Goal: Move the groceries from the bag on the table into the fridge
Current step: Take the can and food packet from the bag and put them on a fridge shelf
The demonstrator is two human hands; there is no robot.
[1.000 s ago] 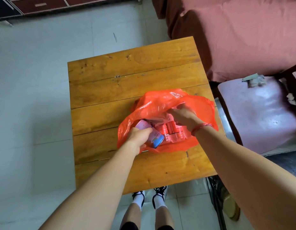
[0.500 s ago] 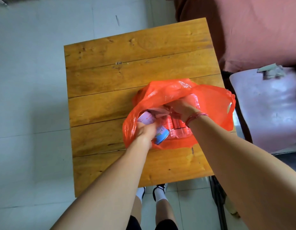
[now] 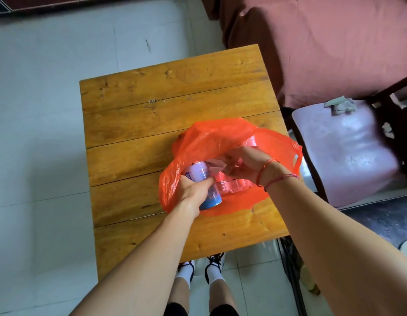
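Left hand (image 3: 193, 190): fingers wrapped round blue-and-white can (image 3: 198, 174), inside orange bag (image 3: 220, 133) on wooden surface (image 3: 152, 110). Right hand (image 3: 246, 163): fingers curled in bag mouth, hold unclear. Clear bottles (image 3: 234, 185) beside can.

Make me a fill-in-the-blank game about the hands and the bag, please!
1. The bag on the wooden table is ____ in colour.
2. The left hand grips a blue and white ____.
3. The right hand reaches inside the ____.
Missing words: orange, can, bag.
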